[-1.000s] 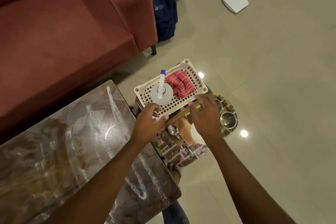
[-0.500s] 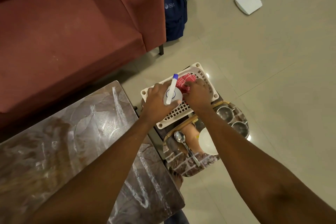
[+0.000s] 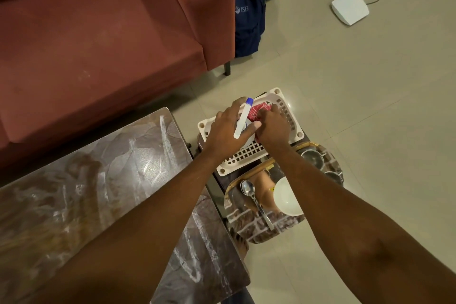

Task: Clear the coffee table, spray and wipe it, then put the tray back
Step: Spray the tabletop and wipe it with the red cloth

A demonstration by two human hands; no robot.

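A white plastic basket (image 3: pixel 249 155) sits on a small stool beside the dark marble coffee table (image 3: pixel 98 192). Inside the basket stands a white spray bottle (image 3: pixel 243 118) with a blue nozzle tip, and my left hand (image 3: pixel 225 129) is wrapped around it. My right hand (image 3: pixel 272 126) presses down on the red cloth (image 3: pixel 257 108) in the same basket, its fingers closed over the fabric. Just in front lies the tray (image 3: pixel 246 227) with a spoon (image 3: pixel 254 200), a white bowl (image 3: pixel 287 198) and two steel cups (image 3: pixel 313 158).
A red sofa (image 3: pixel 98 32) runs behind the coffee table. A dark blue backpack (image 3: pixel 248 15) leans against the sofa's end. A white box with a cable (image 3: pixel 349 8) lies on the tiled floor at upper right.
Both hands moved from the basket's near edge and the tray into the basket. My left hand took hold of the spray bottle and my right hand closed on the red cloth.
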